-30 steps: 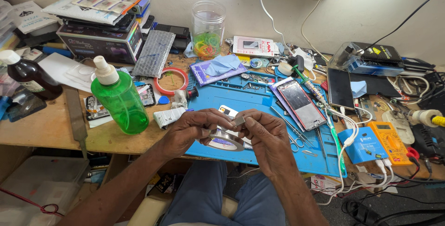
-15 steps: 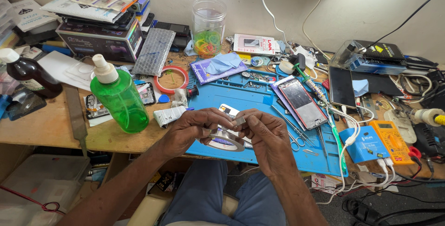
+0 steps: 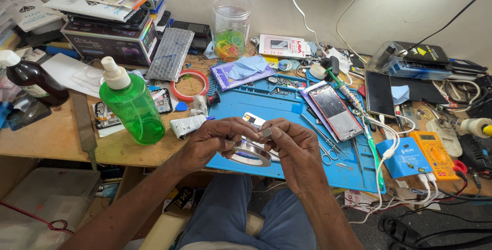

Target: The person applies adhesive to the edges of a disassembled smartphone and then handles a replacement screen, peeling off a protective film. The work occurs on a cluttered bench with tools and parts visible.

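Observation:
My left hand [image 3: 218, 140] and my right hand [image 3: 293, 150] meet over the front edge of a blue work mat [image 3: 287, 104]. The left hand grips a roll of clear tape [image 3: 251, 153]. Thumb and forefinger of the right hand pinch a small grey piece [image 3: 266, 132] just above the roll. A thin silvery part lies on the mat right behind my fingers. Part of the roll is hidden by my fingers.
A green squeeze bottle [image 3: 134, 106] stands left of my hands. A phone with a pink-rimmed screen [image 3: 335, 110], tweezers, scissors, a green toothbrush [image 3: 373, 142], an orange multimeter [image 3: 435, 153], a blue box [image 3: 405, 157] and cables lie to the right. A clear jar [image 3: 231, 19] and stacked boxes stand behind.
My hands have stayed in nearly the same place. The fingers shifted slightly around the tape roll and the small piece.

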